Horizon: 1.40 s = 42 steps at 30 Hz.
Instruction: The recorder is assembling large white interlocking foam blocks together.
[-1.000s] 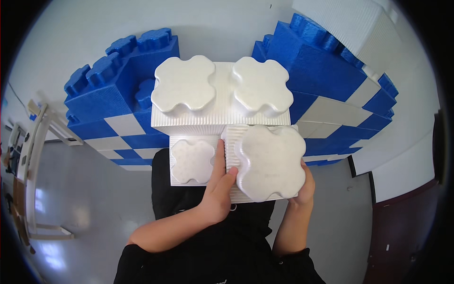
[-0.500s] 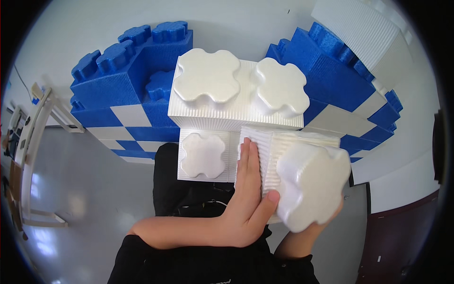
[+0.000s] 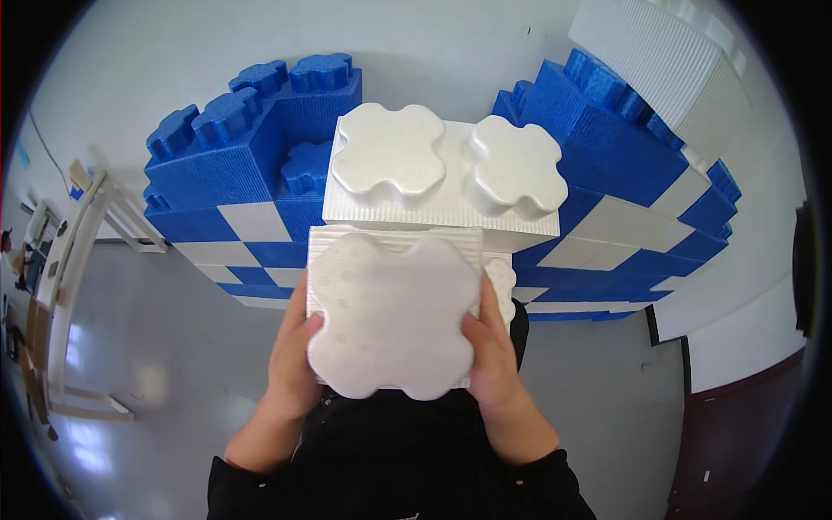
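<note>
A white foam building block (image 3: 394, 316) with one large clover-shaped stud is held in front of my body, its stud face turned up toward me. My left hand (image 3: 295, 364) grips its left side, thumb on the near face. On the opposite side my right hand (image 3: 496, 360) clasps it the same way, fingers partly hidden behind the block. Just beyond it lies a longer white block (image 3: 455, 204) with two studs. Another white studded block (image 3: 500, 290) peeks out behind the held one, mostly covered.
Stacked blue and white blocks form a stepped wall, with a blue section (image 3: 212, 169) at left and another (image 3: 611, 130) at right. A large white block (image 3: 654, 65) tops the right side. At far left stands a white table frame (image 3: 74, 234); a dark red door (image 3: 737, 433) is at right.
The held block has moved left to the middle and turned squarely toward me. My left hand has shifted from lying along its ribbed side to gripping its left edge; my right hand now shows.
</note>
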Motion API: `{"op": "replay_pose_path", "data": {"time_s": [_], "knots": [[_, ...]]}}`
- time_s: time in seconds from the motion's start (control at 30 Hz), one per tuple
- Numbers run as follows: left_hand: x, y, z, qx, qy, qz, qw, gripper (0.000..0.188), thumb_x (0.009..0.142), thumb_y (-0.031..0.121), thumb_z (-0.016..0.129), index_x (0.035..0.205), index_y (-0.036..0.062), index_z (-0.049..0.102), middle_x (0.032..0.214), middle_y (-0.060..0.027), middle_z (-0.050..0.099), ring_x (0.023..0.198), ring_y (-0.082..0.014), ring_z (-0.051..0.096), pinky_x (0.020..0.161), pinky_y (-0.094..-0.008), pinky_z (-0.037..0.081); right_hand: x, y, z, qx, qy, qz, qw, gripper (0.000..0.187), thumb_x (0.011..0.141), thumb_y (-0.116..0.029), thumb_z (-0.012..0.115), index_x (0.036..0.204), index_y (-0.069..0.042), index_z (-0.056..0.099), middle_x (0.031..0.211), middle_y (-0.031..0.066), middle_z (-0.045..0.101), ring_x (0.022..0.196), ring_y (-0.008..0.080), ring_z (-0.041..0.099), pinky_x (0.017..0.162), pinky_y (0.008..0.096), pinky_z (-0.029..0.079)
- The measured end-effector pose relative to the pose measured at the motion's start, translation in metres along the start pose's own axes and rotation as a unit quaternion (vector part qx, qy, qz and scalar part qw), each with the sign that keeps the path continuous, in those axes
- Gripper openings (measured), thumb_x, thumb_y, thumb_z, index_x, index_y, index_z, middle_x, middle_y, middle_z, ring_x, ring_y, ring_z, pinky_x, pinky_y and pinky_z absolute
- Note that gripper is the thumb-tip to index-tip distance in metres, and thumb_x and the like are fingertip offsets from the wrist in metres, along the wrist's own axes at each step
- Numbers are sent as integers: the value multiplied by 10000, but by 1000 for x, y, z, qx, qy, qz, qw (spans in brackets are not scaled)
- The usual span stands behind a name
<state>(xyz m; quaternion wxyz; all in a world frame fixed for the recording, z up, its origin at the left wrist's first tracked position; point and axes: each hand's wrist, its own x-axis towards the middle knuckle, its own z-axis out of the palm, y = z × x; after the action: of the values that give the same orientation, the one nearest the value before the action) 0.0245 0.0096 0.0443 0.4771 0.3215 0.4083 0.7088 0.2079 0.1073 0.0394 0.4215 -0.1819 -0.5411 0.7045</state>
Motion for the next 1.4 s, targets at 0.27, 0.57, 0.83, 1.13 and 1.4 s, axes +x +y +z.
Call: {"op": "replay_pose_path", "data": {"time_s": [0.27, 0.57, 0.83, 1.13, 1.4], "knots": [[2, -2, -16, 4, 31, 18, 999, 693, 942, 287, 449, 1508, -43, 223, 1480, -189, 390, 1351, -261, 414, 1088, -354, 342, 10, 15, 8, 32, -23, 8, 999, 657, 994, -92, 432, 1536, 32, 80, 1546, 170, 244, 1415, 215, 260, 1158, 327, 198], [7, -12, -13, 11, 49, 7, 999, 671, 966, 308, 456, 1498, -45, 248, 1448, -181, 431, 1309, -259, 464, 1071, -351, 365, 11, 16, 4, 40, 13, 35, 998, 654, 1009, -115, 433, 1533, 39, 73, 1525, 166, 286, 1383, 206, 306, 1138, 304, 239], [13, -16, -27, 0, 44, -13, 999, 617, 996, 289, 428, 1488, -47, 266, 1446, -170, 438, 1319, -244, 455, 1072, -343, 363, 18, 31, -2, -22, -2, 2, 1000, 664, 1026, -166, 451, 1518, 76, 76, 1524, 193, 282, 1397, 223, 288, 1143, 320, 229], [25, -15, -18, -2, 42, -11, 999, 607, 986, 222, 424, 1493, -66, 253, 1465, -175, 417, 1345, -238, 421, 1100, -321, 321, 26, 30, -8, 18, 29, 31, 999, 646, 1028, -183, 462, 1510, 78, 123, 1509, 183, 319, 1373, 212, 332, 1127, 313, 273], [27, -33, -32, -2, 22, -9, 1000, 610, 995, 255, 432, 1496, -49, 264, 1469, -159, 417, 1354, -231, 406, 1113, -329, 304, 26, 43, -13, -44, 30, 17, 998, 658, 1034, -216, 462, 1506, 90, 122, 1490, 197, 352, 1361, 217, 357, 1123, 308, 282]]}}
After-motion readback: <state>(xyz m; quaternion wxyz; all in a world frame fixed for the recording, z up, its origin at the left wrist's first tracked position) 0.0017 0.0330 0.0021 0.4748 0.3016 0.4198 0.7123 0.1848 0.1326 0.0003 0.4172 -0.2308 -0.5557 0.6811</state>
